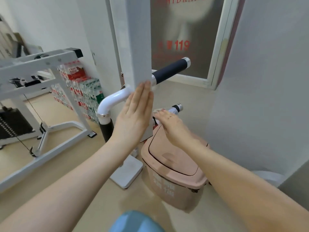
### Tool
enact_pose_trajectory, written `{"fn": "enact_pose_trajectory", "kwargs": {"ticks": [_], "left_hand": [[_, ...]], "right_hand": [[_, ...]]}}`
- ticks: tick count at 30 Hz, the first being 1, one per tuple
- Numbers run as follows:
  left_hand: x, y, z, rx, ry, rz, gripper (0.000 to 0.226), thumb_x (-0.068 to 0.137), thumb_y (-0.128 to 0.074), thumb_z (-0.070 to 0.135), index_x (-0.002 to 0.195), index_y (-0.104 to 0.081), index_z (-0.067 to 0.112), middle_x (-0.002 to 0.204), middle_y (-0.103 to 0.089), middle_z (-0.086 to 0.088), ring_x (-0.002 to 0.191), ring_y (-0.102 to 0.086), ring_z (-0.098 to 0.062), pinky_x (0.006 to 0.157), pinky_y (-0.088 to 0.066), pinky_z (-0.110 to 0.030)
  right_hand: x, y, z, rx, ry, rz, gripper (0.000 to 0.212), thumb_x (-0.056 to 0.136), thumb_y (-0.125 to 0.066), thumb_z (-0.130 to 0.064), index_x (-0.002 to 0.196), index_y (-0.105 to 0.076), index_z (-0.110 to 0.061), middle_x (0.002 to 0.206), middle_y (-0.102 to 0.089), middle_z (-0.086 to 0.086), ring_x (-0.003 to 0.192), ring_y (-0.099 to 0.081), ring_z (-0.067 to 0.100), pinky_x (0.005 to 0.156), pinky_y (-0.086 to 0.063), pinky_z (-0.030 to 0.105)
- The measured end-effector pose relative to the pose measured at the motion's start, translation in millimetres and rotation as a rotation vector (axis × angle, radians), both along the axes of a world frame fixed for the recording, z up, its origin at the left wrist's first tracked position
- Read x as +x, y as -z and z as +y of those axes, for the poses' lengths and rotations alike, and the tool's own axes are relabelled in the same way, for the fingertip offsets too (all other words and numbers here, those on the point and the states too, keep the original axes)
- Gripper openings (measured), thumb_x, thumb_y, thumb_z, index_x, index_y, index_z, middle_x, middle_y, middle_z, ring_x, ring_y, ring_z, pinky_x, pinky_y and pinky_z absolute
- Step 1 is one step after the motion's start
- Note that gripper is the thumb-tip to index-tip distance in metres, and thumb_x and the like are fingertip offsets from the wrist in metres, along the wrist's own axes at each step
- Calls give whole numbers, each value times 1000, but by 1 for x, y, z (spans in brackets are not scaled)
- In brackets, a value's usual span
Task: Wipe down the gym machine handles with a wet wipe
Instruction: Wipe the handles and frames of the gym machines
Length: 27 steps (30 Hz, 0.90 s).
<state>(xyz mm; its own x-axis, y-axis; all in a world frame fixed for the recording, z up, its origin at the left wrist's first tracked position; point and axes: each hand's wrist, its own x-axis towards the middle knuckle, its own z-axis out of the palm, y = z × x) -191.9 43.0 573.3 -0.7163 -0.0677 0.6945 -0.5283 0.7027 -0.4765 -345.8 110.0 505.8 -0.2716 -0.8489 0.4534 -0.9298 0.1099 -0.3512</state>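
A white upright post [133, 47] of the gym machine stands in the middle. My left hand [135, 111] lies flat against its lower part, fingers straight and together, holding nothing. An upper handle [170, 69] with a black grip and chrome end sticks out to the right. A lower handle [176, 108] ends in a chrome cap. My right hand [168, 122], a ring on one finger, is wrapped over this lower handle with a white wet wipe [158, 111] showing at the fingertips. A third black grip [107, 129] hangs from the white curved tube [110, 101] on the left.
A pink lidded bin [173, 166] stands on the floor under my right hand. The post's white foot plate [128, 173] lies beside it. Another white machine frame [41, 71] with a weight stack [11, 126] is on the left. Packs of bottled water [82, 91] stand against the wall.
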Motion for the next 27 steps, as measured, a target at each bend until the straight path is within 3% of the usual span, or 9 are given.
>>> {"fn": "enact_pose_trajectory", "kwargs": {"ticks": [4, 6, 9, 11, 13, 18, 21, 24, 27], "left_hand": [[-3, 4, -2, -22, -44, 0, 73, 69, -77, 11, 133, -45, -5, 143, -37, -24, 134, -34, -36, 111, -18, -44], [-5, 6, -5, -25, -45, 9, 72, 69, -77, 10, 132, -45, -5, 143, -37, -25, 135, -33, -36, 112, -16, -45], [-7, 7, -14, -13, -7, 20, 76, 67, -76, 7, 133, -41, -6, 144, -34, -26, 137, -22, -35, 114, -12, -44], [-6, 7, -21, 4, 31, 3, 83, 63, -79, 8, 134, -39, -6, 145, -32, -27, 137, -19, -35, 113, -10, -43], [-3, 4, -25, 4, 57, -12, 87, 60, -82, 14, 133, -39, -6, 144, -32, -26, 136, -20, -35, 112, -10, -42], [-1, 2, -22, 1, 93, -31, 88, 57, -84, 19, 131, -43, -6, 142, -37, -28, 134, -23, -36, 108, -19, -46], [-3, 6, -23, 38, 107, -23, 81, 62, -81, 11, 131, -44, -8, 142, -35, -29, 134, -20, -37, 107, -18, -51], [-5, 7, -27, 52, 123, -11, 75, 63, -77, 8, 130, -46, -8, 141, -36, -29, 134, -20, -37, 108, -17, -50], [-4, 6, -27, 65, 124, -29, 80, 61, -81, 11, 130, -46, -9, 141, -36, -29, 134, -20, -37, 107, -16, -52]], "right_hand": [[-34, 2, -2, 23, 260, -31, 58, 92, -36, 5, 144, -30, -21, 152, -31, 1, 142, -19, 19, 115, -5, 33], [-28, -4, -6, 41, 169, -62, 57, 91, -35, 7, 143, -32, -16, 151, -31, 5, 141, -19, 22, 115, -8, 32], [-8, -6, -8, 45, -171, -39, 47, 90, -38, 6, 136, -42, -5, 143, -42, 12, 136, -32, 28, 113, -23, 39], [-5, -3, -4, 44, -273, 9, 43, 92, -40, 3, 134, -44, -2, 141, -44, 13, 133, -36, 24, 114, -23, 34], [-19, -4, -3, 42, -252, 29, 50, 89, -42, 7, 137, -42, -7, 144, -41, 10, 135, -34, 21, 113, -17, 26], [-52, -1, -15, -17, 141, -72, 49, 94, -39, 0, 138, -41, -19, 144, -43, 4, 139, -27, 21, 111, -25, 34], [-21, -7, -17, -27, -69, -67, 47, 87, -37, 2, 131, -51, -10, 137, -50, 8, 133, -37, 24, 108, -26, 28], [5, -15, -9, -56, -313, -63, 45, 80, -36, 4, 120, -57, 1, 124, -58, 16, 120, -48, 19, 102, -29, 13], [-19, -12, -9, -64, -248, -34, 49, 82, -41, 15, 125, -55, -1, 132, -54, 16, 126, -43, 19, 99, -11, -1]]}}
